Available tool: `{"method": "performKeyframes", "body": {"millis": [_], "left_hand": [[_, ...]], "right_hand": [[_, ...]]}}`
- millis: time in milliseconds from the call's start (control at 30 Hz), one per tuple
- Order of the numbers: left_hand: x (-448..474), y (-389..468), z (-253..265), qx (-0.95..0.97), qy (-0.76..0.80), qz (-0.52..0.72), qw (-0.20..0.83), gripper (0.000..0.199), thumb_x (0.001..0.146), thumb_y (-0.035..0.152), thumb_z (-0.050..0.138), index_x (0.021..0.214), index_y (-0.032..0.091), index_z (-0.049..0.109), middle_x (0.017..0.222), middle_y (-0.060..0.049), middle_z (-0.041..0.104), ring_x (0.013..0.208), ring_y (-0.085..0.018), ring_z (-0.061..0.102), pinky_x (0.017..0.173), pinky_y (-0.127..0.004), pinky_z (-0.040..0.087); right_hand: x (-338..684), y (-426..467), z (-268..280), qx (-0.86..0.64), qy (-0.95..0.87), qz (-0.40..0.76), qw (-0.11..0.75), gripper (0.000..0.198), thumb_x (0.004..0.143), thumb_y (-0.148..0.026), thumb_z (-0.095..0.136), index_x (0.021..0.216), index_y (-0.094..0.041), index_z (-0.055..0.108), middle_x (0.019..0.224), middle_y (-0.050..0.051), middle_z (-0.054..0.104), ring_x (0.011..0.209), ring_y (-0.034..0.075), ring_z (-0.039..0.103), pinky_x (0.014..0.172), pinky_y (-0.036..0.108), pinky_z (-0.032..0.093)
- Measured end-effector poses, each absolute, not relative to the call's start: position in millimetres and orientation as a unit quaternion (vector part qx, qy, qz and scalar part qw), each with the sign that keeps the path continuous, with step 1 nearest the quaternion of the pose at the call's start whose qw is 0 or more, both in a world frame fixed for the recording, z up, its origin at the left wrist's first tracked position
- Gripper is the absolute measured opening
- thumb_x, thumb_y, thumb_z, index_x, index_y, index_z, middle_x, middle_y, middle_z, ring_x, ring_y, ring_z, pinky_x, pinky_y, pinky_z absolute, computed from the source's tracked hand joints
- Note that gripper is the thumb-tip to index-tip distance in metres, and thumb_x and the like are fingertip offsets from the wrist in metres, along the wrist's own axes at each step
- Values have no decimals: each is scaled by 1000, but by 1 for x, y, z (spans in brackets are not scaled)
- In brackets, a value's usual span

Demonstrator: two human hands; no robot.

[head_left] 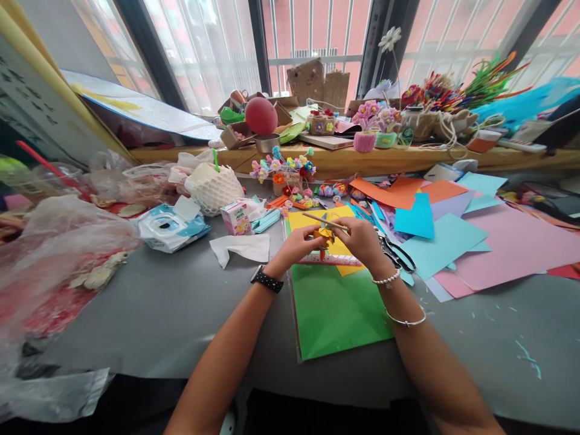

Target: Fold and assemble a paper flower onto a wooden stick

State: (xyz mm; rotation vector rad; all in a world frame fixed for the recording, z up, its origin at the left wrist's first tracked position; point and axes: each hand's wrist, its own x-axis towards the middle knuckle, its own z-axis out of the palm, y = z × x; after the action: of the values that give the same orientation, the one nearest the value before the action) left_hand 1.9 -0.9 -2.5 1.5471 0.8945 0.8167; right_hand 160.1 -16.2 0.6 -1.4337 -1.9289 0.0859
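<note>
Over the yellow and green sheets, my left hand (299, 243) is closed on a small yellow-orange paper piece (325, 233), which looks like a folded flower. Pinched in my right hand (361, 239) is a thin stick (319, 219), pencil-like, lying across the top of the paper piece. Both hands nearly meet, and fingers hide part of the piece. Beneath them lie a yellow sheet (296, 220) and a ruler-like strip with a red pattern (312, 259). A green sheet (341, 314) extends toward me. Black-handled scissors (397, 252) rest just right of my right hand.
Coloured paper sheets (521, 241) spread over the right side. At left are a wet-wipe pack (170, 225), a small pink carton (236, 217), a white tissue (242, 246) and plastic bags (77, 254). Small craft flowers (285, 166) stand behind, below a cluttered wooden ledge (335, 159).
</note>
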Motion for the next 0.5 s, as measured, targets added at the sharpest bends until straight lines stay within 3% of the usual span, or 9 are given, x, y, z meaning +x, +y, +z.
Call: {"method": "performKeyframes", "body": {"millis": [267, 500], "left_hand": [[3, 3, -8, 673, 384, 325, 542, 26, 68, 28, 61, 86, 10, 59, 80, -7, 64, 73, -14, 61, 70, -28, 48], [0, 1, -9, 736, 349, 341, 468, 62, 57, 28, 71, 112, 13, 46, 102, -11, 59, 92, -19, 57, 80, -33, 45]], "right_hand": [[158, -17, -2, -574, -742, -17, 346, 15, 72, -16, 52, 75, -21, 66, 74, 4, 69, 66, 17, 61, 57, 27, 40], [157, -17, -2, -594, -718, -33, 361, 17, 72, -15, 50, 77, -20, 65, 77, 5, 69, 70, 19, 62, 59, 28, 42]]}}
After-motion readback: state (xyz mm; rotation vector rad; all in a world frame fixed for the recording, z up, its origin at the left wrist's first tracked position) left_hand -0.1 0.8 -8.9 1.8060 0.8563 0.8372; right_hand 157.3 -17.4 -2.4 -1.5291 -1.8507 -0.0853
